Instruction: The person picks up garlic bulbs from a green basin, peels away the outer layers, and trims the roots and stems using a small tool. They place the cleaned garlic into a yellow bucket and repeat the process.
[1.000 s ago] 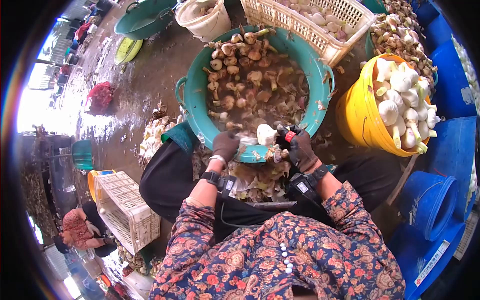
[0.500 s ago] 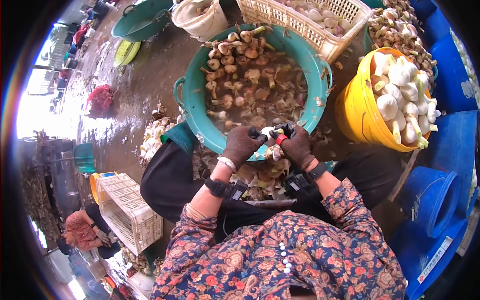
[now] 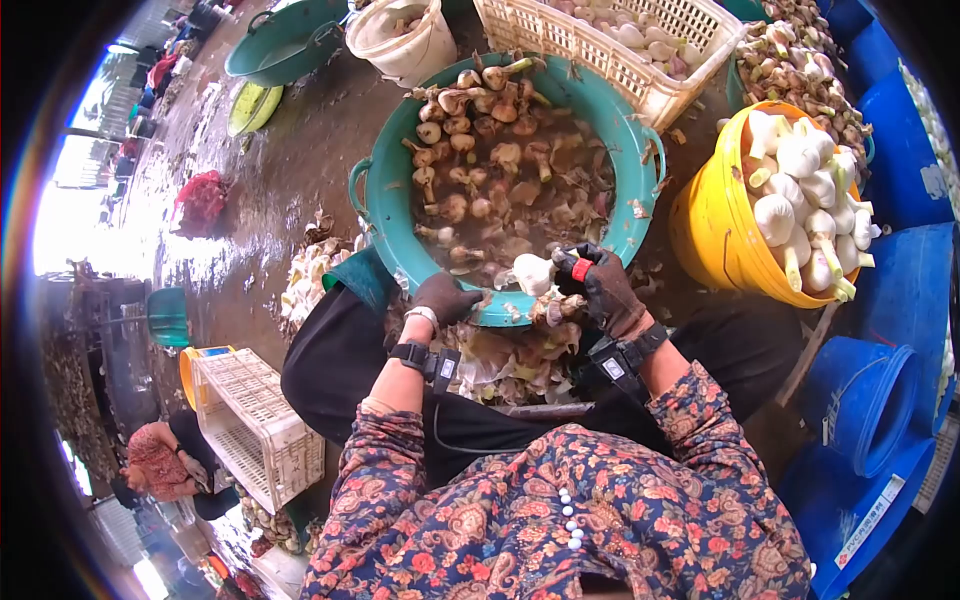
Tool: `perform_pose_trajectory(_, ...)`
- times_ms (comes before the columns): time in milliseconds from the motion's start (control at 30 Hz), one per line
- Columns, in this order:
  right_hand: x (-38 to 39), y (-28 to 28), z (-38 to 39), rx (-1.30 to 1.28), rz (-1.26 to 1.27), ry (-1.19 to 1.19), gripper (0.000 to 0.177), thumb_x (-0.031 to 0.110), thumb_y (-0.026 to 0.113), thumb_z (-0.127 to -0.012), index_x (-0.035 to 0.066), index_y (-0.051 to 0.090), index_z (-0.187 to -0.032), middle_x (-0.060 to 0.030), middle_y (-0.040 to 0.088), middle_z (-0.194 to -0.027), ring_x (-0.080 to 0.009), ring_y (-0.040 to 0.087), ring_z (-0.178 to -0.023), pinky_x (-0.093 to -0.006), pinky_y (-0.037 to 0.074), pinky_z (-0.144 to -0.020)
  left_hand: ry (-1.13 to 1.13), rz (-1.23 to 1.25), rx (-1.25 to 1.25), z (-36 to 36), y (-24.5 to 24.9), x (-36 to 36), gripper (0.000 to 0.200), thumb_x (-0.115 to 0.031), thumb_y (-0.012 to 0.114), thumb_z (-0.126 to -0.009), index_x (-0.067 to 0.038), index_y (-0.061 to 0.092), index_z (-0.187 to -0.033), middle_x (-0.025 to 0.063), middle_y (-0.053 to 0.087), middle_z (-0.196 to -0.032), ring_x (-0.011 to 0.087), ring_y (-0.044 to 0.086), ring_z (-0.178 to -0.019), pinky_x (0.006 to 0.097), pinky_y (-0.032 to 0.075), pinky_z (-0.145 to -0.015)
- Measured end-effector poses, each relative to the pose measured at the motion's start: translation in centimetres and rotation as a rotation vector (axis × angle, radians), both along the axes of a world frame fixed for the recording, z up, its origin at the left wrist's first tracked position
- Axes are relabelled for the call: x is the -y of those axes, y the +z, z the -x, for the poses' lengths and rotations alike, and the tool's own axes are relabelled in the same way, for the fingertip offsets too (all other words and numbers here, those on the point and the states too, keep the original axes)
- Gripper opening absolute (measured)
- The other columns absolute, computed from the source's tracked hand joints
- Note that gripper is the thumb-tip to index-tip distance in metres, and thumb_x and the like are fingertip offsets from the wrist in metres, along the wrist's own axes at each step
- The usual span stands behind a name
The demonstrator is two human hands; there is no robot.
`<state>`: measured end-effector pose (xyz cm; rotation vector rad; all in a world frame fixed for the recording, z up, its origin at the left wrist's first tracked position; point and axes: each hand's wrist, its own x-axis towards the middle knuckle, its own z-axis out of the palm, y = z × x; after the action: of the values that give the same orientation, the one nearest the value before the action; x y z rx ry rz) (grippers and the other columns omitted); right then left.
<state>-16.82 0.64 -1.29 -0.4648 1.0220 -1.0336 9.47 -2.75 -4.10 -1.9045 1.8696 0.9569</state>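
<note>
My right hand [image 3: 608, 292], in a dark glove with a red band on one finger, grips a white, peeled garlic bulb [image 3: 532, 275] over the near rim of a green tub [image 3: 395, 235]. Loose brownish skins [image 3: 553, 308] hang just below that bulb. Apart from it, my left hand [image 3: 445, 300], also gloved, is curled at the tub's near-left rim; what its fingers hold, if anything, is hidden. Murky water in the tub carries unpeeled garlic bulbs [image 3: 455, 125] and floating skins. More peelings [image 3: 515, 365] lie between my legs.
A yellow bucket [image 3: 705, 230] of white garlic stands right of the tub. Behind it are a cream crate [image 3: 600, 65] and a white bucket [image 3: 405, 50]. Blue barrels [image 3: 865, 400] line the right. At lower left, another person [image 3: 165, 460] sits by a white crate [image 3: 260, 430].
My hands have separated: the left moved left and down to the rim, the right slightly right with the garlic bulb. The bulb's white surface now shows more fully.
</note>
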Motion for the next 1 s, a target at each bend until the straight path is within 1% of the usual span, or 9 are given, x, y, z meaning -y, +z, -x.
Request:
perform_pose_trajectory(167, -0.5, -2.0, 0.0, -0.636, 0.026, 0.323, 0.012, 0.012, 0.065, -0.079, 0.001, 0.063, -0.077, -0.0033, 0.06, -0.067, -0.0081, 0.05, -0.057, -0.0234, 0.041, -0.051, 0.219, -0.097, -0.269, -0.6, -3.6, 1.5, 0.047, -0.041, 0.064, -0.072, 0.005, 0.065, -0.08, 0.0228, 0.064, -0.083, 0.0355, 0.063, -0.076, 0.0403, 0.049, -0.071)
perform_pose_trajectory(300, 2.3, 2.3, 1.5, -0.056, 0.358, -0.084, 0.034, 0.035, 0.049, -0.092, 0.003, 0.06, -0.099, -0.0083, 0.064, -0.083, -0.0172, 0.061, -0.071, -0.0269, 0.047, -0.062, 0.468, 0.071, -0.046, -1.1, -5.7, 4.6, 0.055, -0.042, 0.066, -0.071, 0.006, 0.061, -0.099, 0.0239, 0.063, -0.095, 0.0356, 0.059, -0.093, 0.0398, 0.047, -0.083)
perform_pose_trajectory(367, 5.2, 7.0, 3.5, 0.537, -0.073, -0.377, 0.044, 0.044, 0.043, -0.092, 0.005, 0.056, -0.107, -0.0107, 0.065, -0.089, -0.0202, 0.063, -0.082, -0.0277, 0.048, -0.065, 0.317, 0.586, 0.164, -2.2, -9.6, 5.5, 0.06, -0.043, 0.066, -0.072, 0.002, 0.055, -0.11, 0.022, 0.057, -0.11, 0.0352, 0.051, -0.109, 0.0394, 0.044, -0.09)
perform_pose_trajectory(400, 5.5, 5.8, 4.4, 0.527, -0.067, -0.38, 0.044, 0.044, 0.043, -0.092, 0.005, 0.056, -0.107, -0.0107, 0.065, -0.089, -0.0202, 0.063, -0.082, -0.0277, 0.048, -0.065, 0.256, 0.411, 0.178, -2.0, -8.5, 6.7, 0.073, -0.043, 0.067, -0.07, 0.001, 0.045, -0.124, 0.0223, 0.047, -0.127, 0.0379, 0.04, -0.121, 0.0383, 0.038, -0.098)
perform_pose_trajectory(633, 2.7, -1.7, 1.3, 0.004, -0.281, 0.137, 0.051, 0.048, 0.043, -0.091, 0.005, 0.057, -0.114, -0.004, 0.06, -0.077, -0.0145, 0.057, -0.064, -0.0263, 0.048, -0.058, 0.131, -0.004, 0.118, -1.5, -11.3, 9.8, 0.06, -0.055, 0.057, -0.074, -0.005, 0.062, -0.107, 0.0188, 0.061, -0.109, 0.0361, 0.057, -0.102, 0.0425, 0.045, -0.087)
perform_pose_trajectory(700, 2.4, -3.0, -0.1, -0.15, -0.277, 0.157, 0.051, 0.05, 0.045, -0.09, 0.006, 0.059, -0.11, -0.002, 0.058, -0.073, -0.0116, 0.054, -0.059, -0.0243, 0.046, -0.053, 0.186, -0.039, -0.089, 0.0, -9.3, 8.8, 0.061, -0.04, 0.066, -0.075, -0.002, 0.052, -0.12, 0.0149, 0.06, -0.114, 0.0314, 0.061, -0.096, 0.0395, 0.048, -0.083)
perform_pose_trajectory(767, 2.4, -3.2, -0.5, -0.143, -0.438, 0.175, 0.054, 0.056, 0.05, -0.085, 0.006, 0.061, -0.102, 0.0006, 0.055, -0.067, -0.0096, 0.051, -0.053, -0.0227, 0.04, -0.048, 0.265, 0.016, -0.825, 2.2, -5.3, 5.7, 0.047, -0.018, 0.069, -0.077, 0.001, 0.054, -0.118, 0.0138, 0.061, -0.111, 0.0184, 0.061, -0.092, 0.0305, 0.048, -0.08)
perform_pose_trajectory(833, 2.1, -3.9, -0.8, -0.145, -0.497, 0.172, 0.055, 0.06, 0.055, -0.08, 0.007, 0.062, -0.094, 0.0025, 0.053, -0.062, -0.0078, 0.047, -0.049, -0.0215, 0.035, -0.045, 0.213, 0.028, -0.884, 5.2, -0.3, 4.1, 0.042, -0.002, 0.067, -0.076, 0.003, 0.054, -0.116, 0.011, 0.062, -0.104, 0.0098, 0.056, -0.087, 0.0249, 0.048, -0.078)
perform_pose_trajectory(1000, 0.8, -6.8, -1.0, -0.207, 0.075, 0.125, 0.033, 0.038, 0.062, -0.083, 0.007, 0.06, -0.095, -0.0025, 0.054, -0.064, -0.0145, 0.051, -0.052, -0.0289, 0.041, -0.048, -0.027, 0.045, -0.851, 8.6, 1.8, 1.1, 0.032, -0.008, 0.062, -0.078, -0.003, 0.058, -0.109, 0.006, 0.065, -0.088, 0.0163, 0.061, -0.075, 0.0276, 0.05, -0.07)
